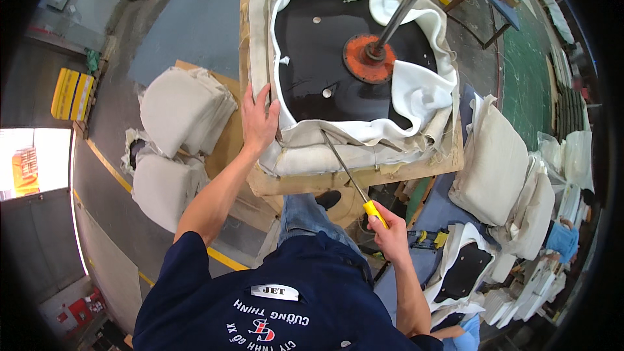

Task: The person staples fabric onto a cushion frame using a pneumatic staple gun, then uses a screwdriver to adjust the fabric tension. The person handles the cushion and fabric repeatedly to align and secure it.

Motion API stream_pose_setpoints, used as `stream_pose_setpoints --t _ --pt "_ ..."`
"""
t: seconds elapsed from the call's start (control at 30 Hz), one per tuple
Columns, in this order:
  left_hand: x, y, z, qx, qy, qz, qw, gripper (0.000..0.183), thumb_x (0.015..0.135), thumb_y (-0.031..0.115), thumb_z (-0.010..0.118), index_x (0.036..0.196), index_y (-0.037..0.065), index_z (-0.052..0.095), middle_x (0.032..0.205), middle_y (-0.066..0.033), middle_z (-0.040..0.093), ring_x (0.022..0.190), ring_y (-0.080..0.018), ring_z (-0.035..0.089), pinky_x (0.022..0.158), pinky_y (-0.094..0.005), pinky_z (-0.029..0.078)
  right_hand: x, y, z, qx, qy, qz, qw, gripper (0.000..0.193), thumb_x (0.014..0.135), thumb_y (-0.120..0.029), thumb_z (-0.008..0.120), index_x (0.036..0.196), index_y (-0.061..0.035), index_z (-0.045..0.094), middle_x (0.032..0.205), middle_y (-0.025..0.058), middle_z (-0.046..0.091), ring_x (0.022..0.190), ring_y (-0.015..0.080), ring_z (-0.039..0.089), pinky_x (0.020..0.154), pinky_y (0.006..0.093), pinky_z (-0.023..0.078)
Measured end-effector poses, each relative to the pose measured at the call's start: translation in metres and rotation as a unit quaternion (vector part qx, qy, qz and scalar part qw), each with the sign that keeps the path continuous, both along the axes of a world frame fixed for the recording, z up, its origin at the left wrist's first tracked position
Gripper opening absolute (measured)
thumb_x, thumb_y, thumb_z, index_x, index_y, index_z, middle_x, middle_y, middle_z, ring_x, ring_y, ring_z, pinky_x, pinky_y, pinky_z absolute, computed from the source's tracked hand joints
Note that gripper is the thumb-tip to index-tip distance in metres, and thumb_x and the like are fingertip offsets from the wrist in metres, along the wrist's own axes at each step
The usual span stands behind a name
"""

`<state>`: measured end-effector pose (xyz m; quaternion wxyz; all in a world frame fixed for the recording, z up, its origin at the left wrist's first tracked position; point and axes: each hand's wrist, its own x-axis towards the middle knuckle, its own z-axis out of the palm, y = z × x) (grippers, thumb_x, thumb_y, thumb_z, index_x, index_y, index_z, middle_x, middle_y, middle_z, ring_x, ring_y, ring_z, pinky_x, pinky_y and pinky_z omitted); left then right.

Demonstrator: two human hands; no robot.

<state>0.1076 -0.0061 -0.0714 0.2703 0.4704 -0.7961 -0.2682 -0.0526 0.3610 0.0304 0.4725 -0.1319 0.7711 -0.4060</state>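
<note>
Navy shirt (214,299) is seen at bottom centre, a pale cushion (312,161) at upper centre. Its lower-left edge is touched by the left hand (261,125), fingers parted; by the right hand (391,233) a yellow-handled tool (375,213) is gripped. Fabric (298,135) might be torn if it slips.

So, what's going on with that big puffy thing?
Someone is working on a cushion. Their right hand holds a yellow-handled tool, its tip at the cloth edge nearest them. Their left hand is on the cushion's left side. A pole with an orange disc stands on the black board, and the white layer around it looks loose and wavy.
</note>
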Motion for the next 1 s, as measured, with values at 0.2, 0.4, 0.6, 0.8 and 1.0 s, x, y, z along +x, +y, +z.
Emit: stream_pose_setpoints --t 0.2,0.4,0.6,0.8,1.0 --pt "0.001 0.009 -0.006 -0.024 -0.011 -0.008 1.000 0.053 0.097 0.034 0.057 0.142 0.007 0.053 0.153 -0.0326 0.031 0.143 -0.0471 0.030 0.118 -0.0532 0.024 -0.011 0.018 -0.016 -0.035 -0.150 -0.045 0.987 0.045 0.095 -0.024 0.071 0.135 -0.0063 0.064 0.085 0.0018 0.065 0.063 0.0092 0.058 0.055 0.0227 0.047" --pt "-0.007 0.036 0.037 -0.244 -0.105 -0.200 0.943 0.059 0.092 0.036 0.062 0.145 0.014 0.051 0.156 -0.0234 0.031 0.147 -0.0429 0.026 0.117 -0.0629 0.019 -0.007 0.015 0.010 -0.014 0.026 0.029 0.999 0.045 0.090 -0.024 0.075 0.133 -0.0106 0.066 0.087 0.0044 0.058 0.062 0.0149 0.058 0.057 0.0288 0.050" --pt "-0.025 0.058 0.036 -0.178 -0.191 -0.248 0.933 0.063 0.090 0.046 0.063 0.145 0.018 0.050 0.156 -0.0149 0.036 0.148 -0.0345 0.027 0.120 -0.0632 0.012 0.012 0.025 0.015 -0.039 0.249 0.091 0.963 0.045 0.086 -0.015 0.075 0.130 -0.0075 0.067 0.086 0.0112 0.057 0.080 0.0239 0.060 0.073 0.0342 0.049" --pt "-0.036 0.067 0.030 -0.168 -0.221 -0.214 0.937 0.061 0.091 0.046 0.061 0.144 0.017 0.051 0.154 -0.0131 0.042 0.145 -0.0299 0.035 0.121 -0.0618 0.013 0.005 0.033 -0.001 -0.050 0.162 0.058 0.984 0.045 0.086 -0.018 0.075 0.128 -0.0055 0.067 0.088 0.0148 0.062 0.081 0.0287 0.063 0.077 0.0356 0.050" --pt "-0.037 0.072 0.033 -0.163 -0.215 -0.209 0.940 0.060 0.092 0.045 0.060 0.144 0.016 0.052 0.154 -0.0136 0.041 0.144 -0.0301 0.036 0.121 -0.0621 0.013 0.002 0.034 0.003 -0.056 0.187 0.078 0.978 0.043 0.087 -0.018 0.074 0.128 -0.0043 0.067 0.088 0.0152 0.063 0.082 0.0286 0.063 0.078 0.0349 0.050"
